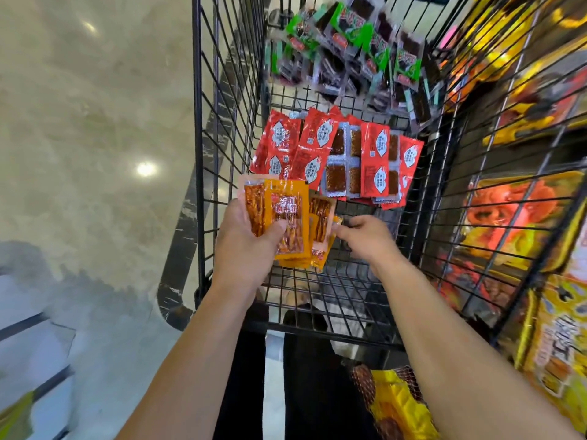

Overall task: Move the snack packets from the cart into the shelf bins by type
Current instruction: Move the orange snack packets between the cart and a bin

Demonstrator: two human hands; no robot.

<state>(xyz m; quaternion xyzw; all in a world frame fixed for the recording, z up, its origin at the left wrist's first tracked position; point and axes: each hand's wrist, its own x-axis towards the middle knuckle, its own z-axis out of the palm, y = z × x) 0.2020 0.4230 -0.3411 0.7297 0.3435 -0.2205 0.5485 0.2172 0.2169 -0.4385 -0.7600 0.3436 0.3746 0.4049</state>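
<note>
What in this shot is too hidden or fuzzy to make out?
Head view only.
How many orange packets the left hand holds: they overlap, with the thumb across them.
Whether the right hand pinches a packet: its fingertips meet the stack's edge, unclear.
Print on the green packets: blurred.
Goods on the right: blurred, crossed by cart wires, cut by the frame edge.

Cart [228, 128] is black coated wire, kinda matt. Orange packets [287, 217], red ones [317, 144] and the far green ones [349, 42] are all glossy crinkly plastic film. Floor [79, 122] on the left is polished, shiny stone.
</note>
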